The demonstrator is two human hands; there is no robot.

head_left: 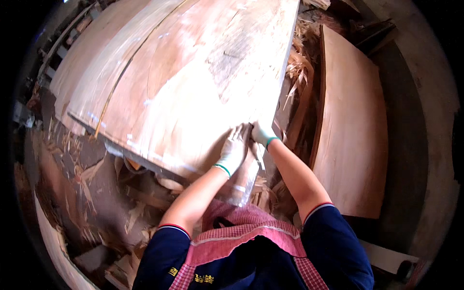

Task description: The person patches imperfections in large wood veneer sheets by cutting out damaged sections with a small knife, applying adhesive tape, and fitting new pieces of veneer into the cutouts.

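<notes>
Both my hands wear white gloves with green cuffs, close together at the near right corner of a broad pale wood veneer sheet (159, 101). My left hand (234, 149) rests with its fingers stretched forward along the sheet. Just to its right, my right hand (262, 133) has its fingers closed at the upper end of a narrow dark brown piece (249, 139), too blurred to name. Below the hands, a shiny long piece that looks wrapped in clear plastic (239, 189) reaches from the sheet's edge toward my apron (241, 220).
A second reddish wood sheet (353, 125) lies at the right. Veneer scraps (300, 79) fill the gap between the sheets, and more shavings (87, 176) litter the floor at the left. A dark seam (130, 63) crosses the large sheet.
</notes>
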